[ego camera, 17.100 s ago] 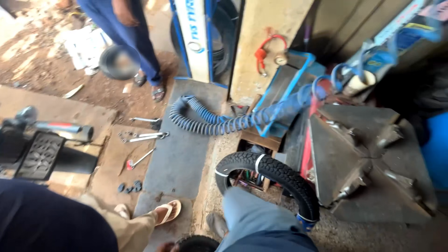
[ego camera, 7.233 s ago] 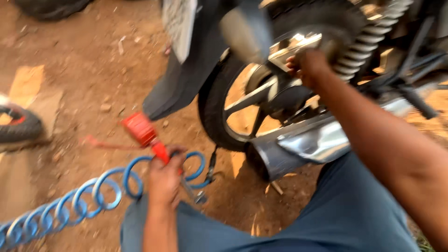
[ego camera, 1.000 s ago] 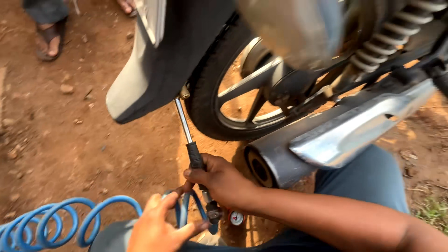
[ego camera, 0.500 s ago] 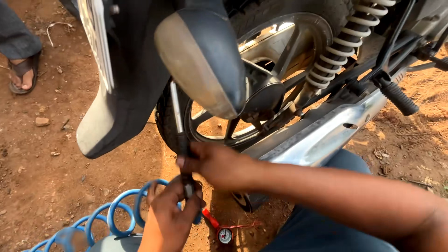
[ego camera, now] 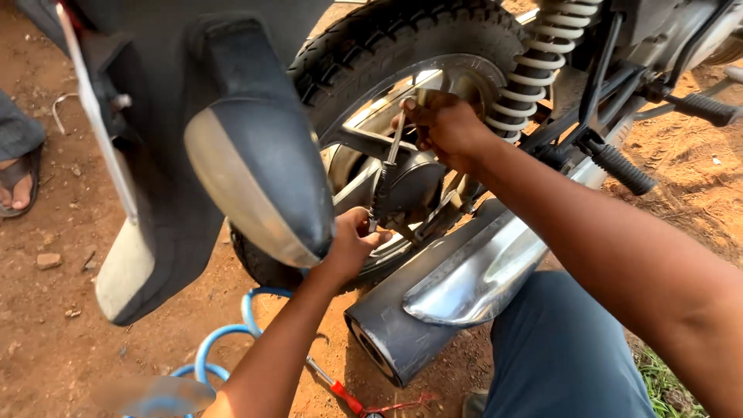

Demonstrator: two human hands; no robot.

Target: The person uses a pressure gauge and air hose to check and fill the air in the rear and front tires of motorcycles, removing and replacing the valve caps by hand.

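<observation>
black tyre with a ribbed tread, silver spokes. white coiled spring, shiny chrome guard on the dark grey exhaust. blue curly hose, red handle, orange-brown dirt, grey-blue trousers.

2 hands, 1 rear wheel, 1 exhaust pipe, 1 coiled blue hose, 2 footpegs, 1 sandalled foot

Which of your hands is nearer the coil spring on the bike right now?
Right. The right hand sits at the wheel rim just beside the coil spring, holding the air chuck's tip. The left hand is lower, gripping the chuck's handle near the hub.
</observation>
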